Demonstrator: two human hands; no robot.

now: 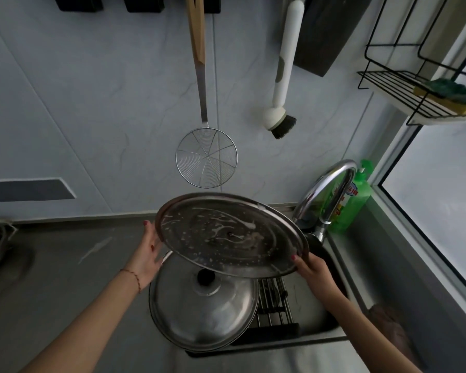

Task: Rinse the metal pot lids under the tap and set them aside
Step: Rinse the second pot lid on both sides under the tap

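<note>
Two grips carry the soiled lid (226, 235) over the sink (307, 336), underside to camera, tilted. Left grip (148, 254) is at its 9 o'clock rim, fingers straight, palm pressing the edge. Right grip (312, 270) is at 4 o'clock, pinching the rim, thumb on top. Tap (331, 189) spout sits at the lid's 3 o'clock, just beside it, nearer the right grip. Second lid (202, 305) lies knob-up at 6 o'clock. Next move likely shifts the lid toward 3 o'clock.

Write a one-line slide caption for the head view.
Left hand and right hand hold a residue-streaked metal lid tilted near the tap, above a second lid resting knob-up over the sink.
</note>
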